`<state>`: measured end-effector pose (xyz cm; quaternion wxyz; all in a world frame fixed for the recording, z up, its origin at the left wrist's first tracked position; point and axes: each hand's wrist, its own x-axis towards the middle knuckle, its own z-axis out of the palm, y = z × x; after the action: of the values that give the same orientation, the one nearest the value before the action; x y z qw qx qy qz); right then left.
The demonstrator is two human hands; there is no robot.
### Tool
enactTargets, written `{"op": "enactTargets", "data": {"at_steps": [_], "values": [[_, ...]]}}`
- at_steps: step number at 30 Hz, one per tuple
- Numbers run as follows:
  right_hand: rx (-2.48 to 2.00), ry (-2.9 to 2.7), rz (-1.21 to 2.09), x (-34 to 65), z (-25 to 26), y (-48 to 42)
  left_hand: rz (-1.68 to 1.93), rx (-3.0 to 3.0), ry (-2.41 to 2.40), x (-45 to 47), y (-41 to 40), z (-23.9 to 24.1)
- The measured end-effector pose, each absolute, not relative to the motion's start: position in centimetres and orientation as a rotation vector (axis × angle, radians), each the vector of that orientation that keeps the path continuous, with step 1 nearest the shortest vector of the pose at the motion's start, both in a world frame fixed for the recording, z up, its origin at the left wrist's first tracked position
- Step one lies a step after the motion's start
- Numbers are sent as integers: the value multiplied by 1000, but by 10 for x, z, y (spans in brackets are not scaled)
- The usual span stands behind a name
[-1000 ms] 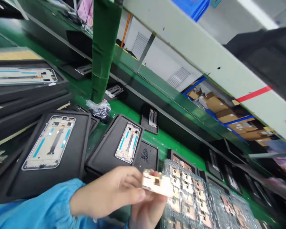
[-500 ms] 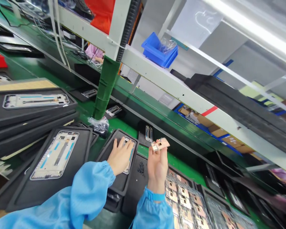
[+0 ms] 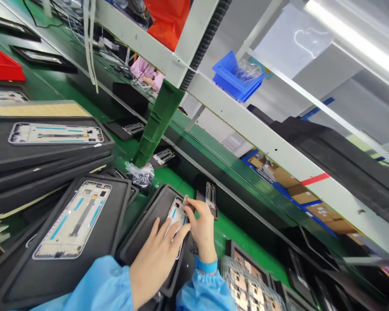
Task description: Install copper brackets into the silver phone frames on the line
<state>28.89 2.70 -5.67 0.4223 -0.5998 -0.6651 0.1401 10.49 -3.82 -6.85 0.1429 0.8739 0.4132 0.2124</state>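
A phone frame (image 3: pixel 175 212) with blue strips lies tilted in a black foam tray (image 3: pixel 143 229) before me. My left hand (image 3: pixel 158 255) rests over its lower part, fingers spread, holding nothing. At the frame's upper end, my right hand (image 3: pixel 202 226) pinches a small copper-coloured phone circuit board (image 3: pixel 186 200), mostly hidden behind the fingers. Whether the board touches the frame I cannot tell. Another phone frame (image 3: pixel 74 220) lies in the tray to the left. To the right, clear plastic blister trays (image 3: pixel 225 270) hold several similar copper-coloured boards.
Stacked black trays (image 3: pixel 45 166) rise on the left, the top one bearing another phone frame (image 3: pixel 56 133). A bag of small black parts (image 3: pixel 141 176) sits by the green-wrapped post (image 3: pixel 158 123). Along the back runs a conveyor with phone frames; overhead, a shelf beam carries a blue bin (image 3: pixel 238 80).
My right hand has brought the circuit board left and down from beside the tray to the frame's upper end. My left hand has slid toward me along the frame. The view has shifted.
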Motion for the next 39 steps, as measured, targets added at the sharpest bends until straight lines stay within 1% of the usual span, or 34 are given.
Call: {"op": "enactTargets", "data": {"at_steps": [4, 10, 20, 39], "values": [[-1529, -1910, 287, 278, -56, 31, 748, 2557, 1155, 100, -47, -83], [-1581, -2046, 209, 275, -60, 32, 875, 2569, 1124, 100, -44, -93], [-1601, -2120, 130, 280, -65, 38, 810, 2537, 1063, 99, -43, -104], [-1684, -2214, 129, 283, -71, 47, 842, 2530, 1126, 98, -40, -94]]}}
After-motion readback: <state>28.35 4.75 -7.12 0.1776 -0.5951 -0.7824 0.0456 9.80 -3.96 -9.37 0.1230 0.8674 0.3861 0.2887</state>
